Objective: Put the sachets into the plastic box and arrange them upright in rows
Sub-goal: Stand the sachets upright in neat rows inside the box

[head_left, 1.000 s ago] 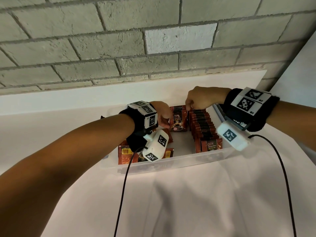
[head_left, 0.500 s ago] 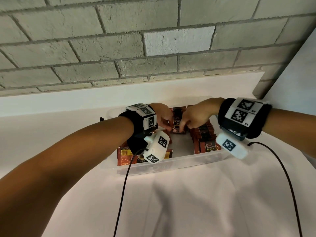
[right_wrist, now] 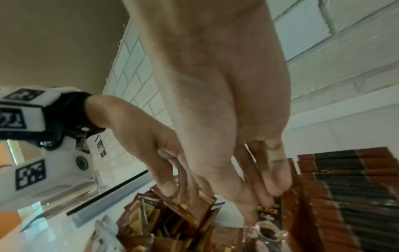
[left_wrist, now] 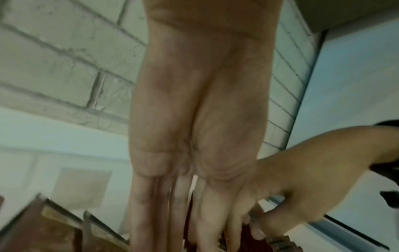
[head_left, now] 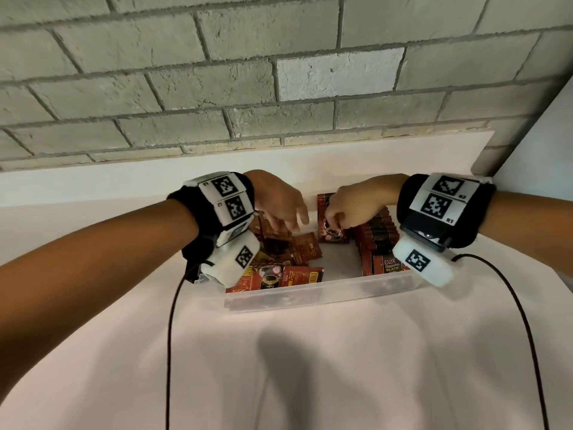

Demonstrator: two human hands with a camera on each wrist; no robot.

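A clear plastic box stands on the white table. Along its right side runs a row of upright brown sachets, also seen in the right wrist view. At the far middle stands a short upright stack of sachets whose front one shows a coffee cup. My right hand pinches the top of this stack, thumb in front and fingers behind. Loose sachets lie jumbled on the box's left side. My left hand reaches down among them with straight fingers.
A grey brick wall rises just behind the white table. Black cables hang from both wrist cameras over the table's front. A white panel closes the right side. A bare strip of box floor lies between the loose pile and the right row.
My right hand has moved left from the top of the right row to the middle stack and grips it. My left hand's fingers have straightened over the loose pile.
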